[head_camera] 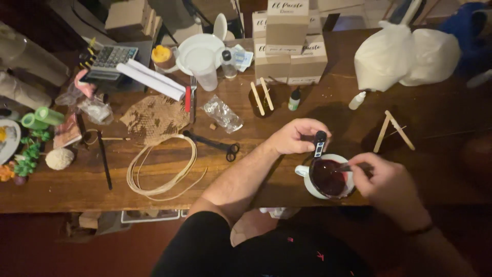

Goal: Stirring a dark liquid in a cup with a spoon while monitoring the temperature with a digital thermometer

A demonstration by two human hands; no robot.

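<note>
A coil of cane (163,166) lies at the left of the wooden table (77,190), black scissors (218,145) beside it. The left hand (297,136) grips a black probe thermometer (319,146) dipped into a white cup (328,177) of dark red liquid. The right hand (384,179) pinches a stirring utensil (353,166) in the cup.

One head-worn camera looks steeply down from above and close onto the wooden table (287,110) before the person.

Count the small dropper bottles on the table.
3: a clear-capped bottle by the white pitcher, a green bottle before the boxes, a white bottle near the bags. Clutter may hide more.
</note>
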